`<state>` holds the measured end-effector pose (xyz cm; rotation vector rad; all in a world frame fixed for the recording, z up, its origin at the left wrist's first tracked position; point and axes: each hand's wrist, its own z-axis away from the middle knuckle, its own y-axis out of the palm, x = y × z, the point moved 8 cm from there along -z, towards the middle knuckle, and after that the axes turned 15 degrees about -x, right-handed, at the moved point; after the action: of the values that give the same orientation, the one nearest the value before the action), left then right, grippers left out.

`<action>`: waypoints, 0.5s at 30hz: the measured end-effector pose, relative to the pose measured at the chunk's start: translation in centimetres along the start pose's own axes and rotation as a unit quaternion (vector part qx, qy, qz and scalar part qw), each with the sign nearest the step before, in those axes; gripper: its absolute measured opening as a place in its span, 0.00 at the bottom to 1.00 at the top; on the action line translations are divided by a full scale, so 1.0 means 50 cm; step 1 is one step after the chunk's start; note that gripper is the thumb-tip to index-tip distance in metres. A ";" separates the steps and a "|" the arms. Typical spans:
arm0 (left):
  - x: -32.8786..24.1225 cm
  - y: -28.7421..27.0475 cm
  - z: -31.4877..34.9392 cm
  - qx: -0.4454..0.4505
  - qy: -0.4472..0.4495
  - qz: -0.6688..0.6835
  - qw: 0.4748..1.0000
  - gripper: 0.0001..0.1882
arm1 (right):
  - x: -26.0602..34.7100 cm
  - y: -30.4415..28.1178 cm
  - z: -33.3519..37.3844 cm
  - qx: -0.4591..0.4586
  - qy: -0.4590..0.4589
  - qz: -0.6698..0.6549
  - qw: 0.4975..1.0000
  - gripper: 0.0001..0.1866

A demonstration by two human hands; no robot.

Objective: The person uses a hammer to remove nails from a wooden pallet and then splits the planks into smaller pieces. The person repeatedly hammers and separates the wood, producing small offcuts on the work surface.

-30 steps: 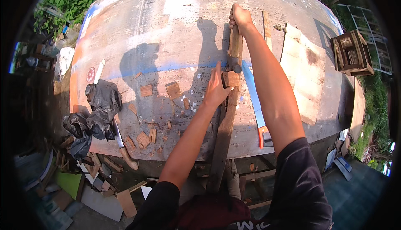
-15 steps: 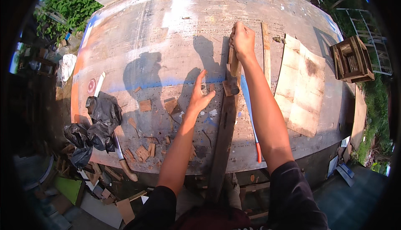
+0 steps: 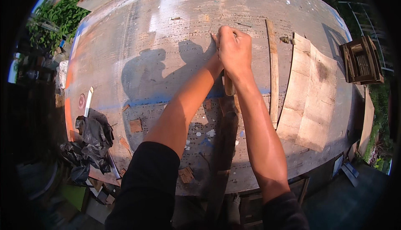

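Observation:
My right hand [image 3: 234, 48] is closed in a fist around the far end of a narrow wooden piece [image 3: 228, 86], whose near part shows below the wrist. My left hand [image 3: 215, 48] is right beside it, mostly hidden behind the right hand. Only a fingertip of it pokes out on the left, so its grip cannot be made out. Under the wooden piece, a long dark beam [image 3: 221, 146] runs from the tabletop toward my body. A small wooden block [image 3: 227, 104] sits at the near end of the piece, on the beam.
A weathered table [image 3: 167, 79] fills the view. On its right lie a thin wooden strip [image 3: 272, 71] and a creased cardboard sheet [image 3: 309, 92]. A black plastic bag [image 3: 94, 138] rests at the left near wood scraps [image 3: 135, 125]. A wooden crate-like frame [image 3: 361, 61] is at far right.
My left hand has moved up and forward from beside the beam to my right hand. The view has shifted, and the orange-handled blade by the beam is now hidden behind my right forearm.

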<state>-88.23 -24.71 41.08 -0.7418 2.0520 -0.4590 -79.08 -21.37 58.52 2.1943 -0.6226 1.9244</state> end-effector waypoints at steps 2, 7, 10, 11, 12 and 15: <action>0.013 0.004 0.005 -0.022 0.022 -0.062 0.998 0.28 | 0.005 -0.009 0.012 -0.006 -0.019 -0.040 0.999 0.18; 0.040 0.002 0.018 -0.023 0.022 -0.093 0.995 0.29 | 0.005 -0.027 0.029 -0.021 0.003 -0.099 0.995 0.17; 0.007 -0.014 -0.001 0.023 -0.030 -0.002 0.999 0.28 | 0.001 -0.043 0.025 -0.026 0.005 -0.101 0.995 0.17; -0.045 -0.047 -0.001 0.037 -0.033 0.050 0.998 0.29 | 0.006 -0.058 0.024 -0.026 0.014 -0.116 0.993 0.16; -0.035 -0.042 0.000 0.074 -0.088 -0.004 0.993 0.28 | 0.013 -0.068 0.036 -0.022 0.029 -0.134 0.990 0.15; 0.013 0.000 -0.048 0.172 -0.200 -0.150 0.953 0.29 | 0.104 -0.113 0.196 0.019 -0.087 -0.151 0.984 0.13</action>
<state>-90.55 -25.04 41.96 -0.8530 1.4384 -0.7501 -67.42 -21.08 62.89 2.3391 -0.2554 1.6189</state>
